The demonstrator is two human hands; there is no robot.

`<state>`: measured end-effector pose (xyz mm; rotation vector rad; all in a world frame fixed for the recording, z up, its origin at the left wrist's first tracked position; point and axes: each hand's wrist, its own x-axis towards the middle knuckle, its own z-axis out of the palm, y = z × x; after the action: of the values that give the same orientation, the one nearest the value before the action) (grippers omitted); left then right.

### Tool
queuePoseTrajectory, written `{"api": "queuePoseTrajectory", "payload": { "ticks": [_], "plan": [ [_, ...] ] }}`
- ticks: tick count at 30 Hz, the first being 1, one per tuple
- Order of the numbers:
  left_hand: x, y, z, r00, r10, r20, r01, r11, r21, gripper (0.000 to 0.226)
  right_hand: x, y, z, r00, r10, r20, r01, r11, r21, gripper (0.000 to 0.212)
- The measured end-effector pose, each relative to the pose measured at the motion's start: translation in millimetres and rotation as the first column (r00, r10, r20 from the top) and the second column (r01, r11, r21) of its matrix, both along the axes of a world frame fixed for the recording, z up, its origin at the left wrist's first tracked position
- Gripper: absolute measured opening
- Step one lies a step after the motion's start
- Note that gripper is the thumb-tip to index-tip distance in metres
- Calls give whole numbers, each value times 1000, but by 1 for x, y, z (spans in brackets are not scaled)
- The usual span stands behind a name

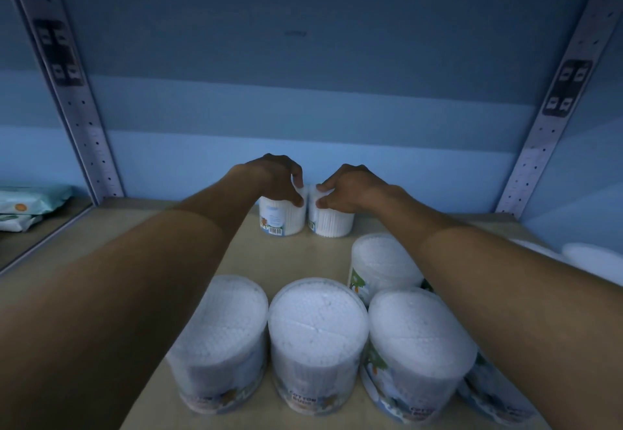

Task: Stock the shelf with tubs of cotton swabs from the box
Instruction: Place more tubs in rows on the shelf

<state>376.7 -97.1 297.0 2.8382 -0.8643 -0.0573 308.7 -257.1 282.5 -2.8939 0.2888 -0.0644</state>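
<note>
Three upright tubs of cotton swabs [317, 338] stand in a row at the front edge of the shelf board [209, 251], lids toward the viewer, with a fourth tub [381, 262] just behind the right-hand one and more tubs partly hidden under the right forearm. Both forearms reach over this front row toward the back wall [303, 92]. Perforated uprights [67, 99] bound the bay on either side; wrapped packets [27, 207] lie in the neighbouring bay to the left.

At the rear, two tubs stand side by side, nearly touching, long axes vertical, close to the back wall. The left hand [276, 180] grips the top of the left rear tub [281, 219], fingers curled over its rim. The right hand [344, 190] holds the right rear tub [332, 220] the same way. Each hand lies directly above its tub; neither is nearer than the other.

Judged step: seating the pair against the wall. Bare board lies to the left and right of the pair and between it and the front row, so withdrawal must lift clear of the front tubs. The supply box is not in view.
</note>
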Motion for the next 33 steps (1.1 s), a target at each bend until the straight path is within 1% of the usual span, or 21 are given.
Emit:
{"api": "queuePoseTrajectory", "payload": {
  "ticks": [4,8,16,22,24,26,30,31,33],
  "plan": [
    [-16,11,2,1000,-20,5,20,1000,7,37,-14,6,-2,999,13,39,-14,999,37,59],
    [-30,22,5,1000,-14,-7,14,1000,24,38,-28,16,0,999,40,25,-41,998,40,57],
    [-55,48,9,999,9,-39,-7,999,40,30,-50,39,4,997,77,20,-79,992,94,52],
    [-64,66,10,999,5,-51,-3,999,45,33,-62,44,8,992,127,5,-127,982,137,51],
    [-64,68,11,999,-5,-50,8,998,59,36,-64,42,13,988,151,-34,-146,982,117,55],
    [-63,69,11,999,-14,-48,18,996,92,44,-63,41,18,985,158,-69,-153,986,70,59],
    [-64,69,15,999,-16,-48,23,991,134,64,-62,44,28,994,108,-16,-107,994,11,63],
    [-64,70,15,998,-20,-52,28,988,150,66,-61,46,29,995,94,-17,-94,996,-5,65],
    [-63,70,16,997,-31,-64,43,980,197,70,-58,53,30,995,70,-71,-74,995,-61,70]
  ]
}}
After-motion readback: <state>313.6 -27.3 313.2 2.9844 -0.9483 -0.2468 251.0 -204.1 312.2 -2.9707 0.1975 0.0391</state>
